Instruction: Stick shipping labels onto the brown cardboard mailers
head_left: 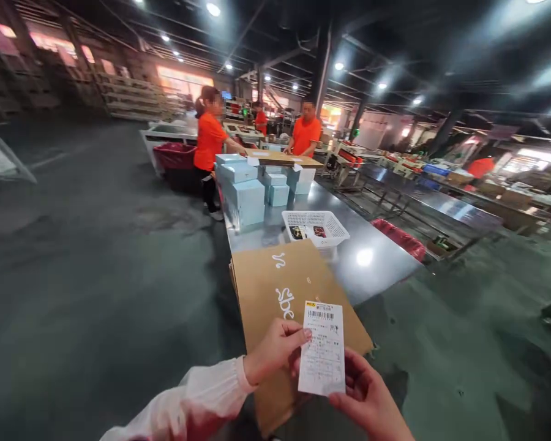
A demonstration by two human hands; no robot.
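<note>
Left hand (275, 349): pinching the printed slip (322, 358) at its left edge; the thumb is best sitting clear of the barcode (320, 315).
Cardboard sheets (298, 275): lying behind the slip in view, one edge showing several layers.
Printed slip: facing the wearer between both hands; even tension is preventing creases.
Right hand (367, 392): grasping the lower right corner; light pressure is sufficing.

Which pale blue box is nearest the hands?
The big pale blue box at the left edge of the metal table: its base comes closest, while the other boxes stand farther back or higher up.
</note>
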